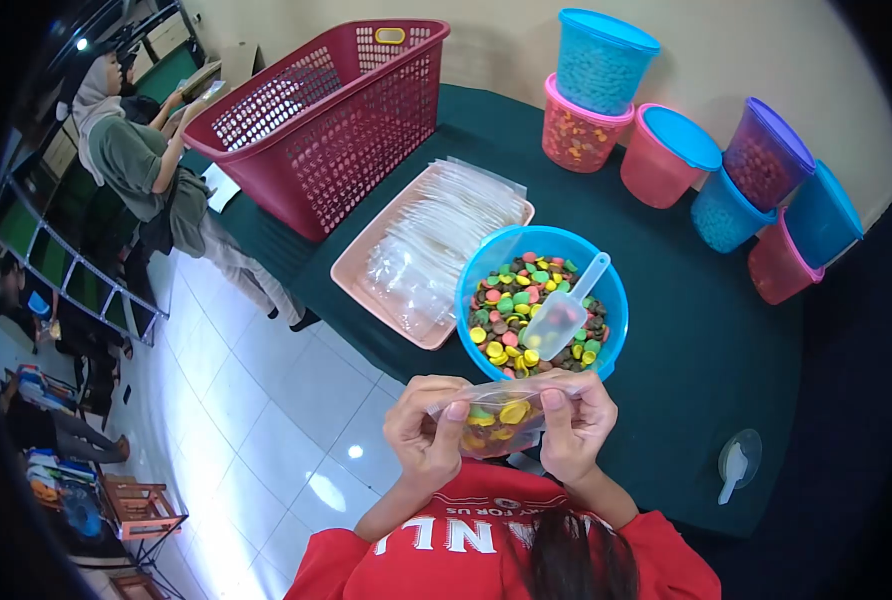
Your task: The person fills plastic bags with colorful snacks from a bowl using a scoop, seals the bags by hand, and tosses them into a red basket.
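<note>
A clear plastic bag (496,425) with yellow, green and brown candy-like discs inside is stretched between my two hands, close to my chest. My left hand (426,428) pinches its left top corner, thumb on the near side. At the other corner, my right hand (578,425) grips the top edge the same way. Just beyond the bag stands a blue tub (621,300) of multicoloured discs, with a translucent scoop (556,325) lying on them. Left of the tub, a pink tray (351,262) holds a stack of flat clear bags (446,225).
A maroon perforated basket (356,140) stands at the table's back left. Several lidded tubs line the back right, including a stacked blue one (606,65). A small dish with a white spoon (734,470) lies at right. Another person (146,150) stands beyond the table at left.
</note>
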A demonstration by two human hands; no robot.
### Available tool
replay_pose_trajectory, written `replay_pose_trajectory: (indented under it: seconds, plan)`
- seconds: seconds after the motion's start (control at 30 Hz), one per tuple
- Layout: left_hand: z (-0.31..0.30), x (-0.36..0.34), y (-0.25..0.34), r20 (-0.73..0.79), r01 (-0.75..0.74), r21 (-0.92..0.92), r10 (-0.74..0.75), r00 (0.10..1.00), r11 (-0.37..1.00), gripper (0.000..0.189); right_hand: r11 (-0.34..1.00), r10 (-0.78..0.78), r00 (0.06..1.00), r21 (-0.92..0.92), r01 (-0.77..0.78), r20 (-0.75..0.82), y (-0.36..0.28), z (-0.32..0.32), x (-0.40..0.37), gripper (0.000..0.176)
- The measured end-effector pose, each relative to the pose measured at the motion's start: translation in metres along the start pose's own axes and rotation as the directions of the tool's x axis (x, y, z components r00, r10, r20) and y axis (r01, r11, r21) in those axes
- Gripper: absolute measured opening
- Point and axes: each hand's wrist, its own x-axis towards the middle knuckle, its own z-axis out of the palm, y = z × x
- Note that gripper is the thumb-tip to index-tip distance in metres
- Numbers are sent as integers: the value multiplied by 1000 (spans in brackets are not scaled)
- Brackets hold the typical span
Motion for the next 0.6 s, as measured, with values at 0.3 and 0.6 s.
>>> replay_pose_trajectory:
  seconds: [0.3,0.6]
  plan:
    - [-68,17,13,-20,-47,18,47,999,999,7,999,-40,973,-21,46,229,18,69,12,9]
    - [-179,51,30,82,-28,164,14,997,986,7,992,-4,956,123,-33,293,59,179,0,15]
